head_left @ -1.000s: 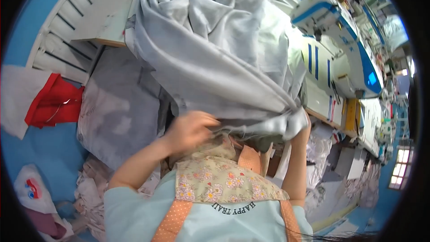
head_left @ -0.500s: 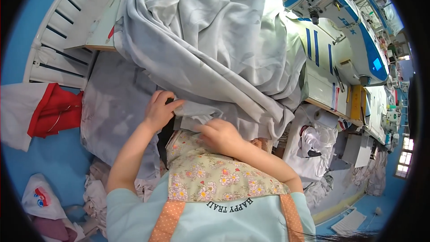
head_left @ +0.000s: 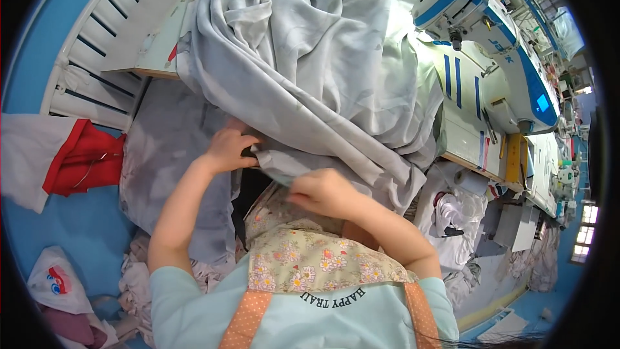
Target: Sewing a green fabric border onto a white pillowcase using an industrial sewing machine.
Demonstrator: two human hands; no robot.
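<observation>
A: Grip — left hand [head_left: 227, 150] pinches the lower edge of the pale grey fabric [head_left: 310, 58] at centre frame; right hand [head_left: 321, 192], fingers pressed together, closes on the same edge just beside it.

B: And the fabric itself?

A: Heaped over the bench [head_left: 155, 58], spilling from upper centre toward the lap, left of the sewing machine [head_left: 491, 45].

B: Step in hand?

A: Apparently locating and aligning the hem; next likely calls for drawing it taut, evenly.

Large pale grey woven fabric sheet [head_left: 310, 58], crumpled in heavy folds, heaped on worktable, lower edge overhanging.
</observation>
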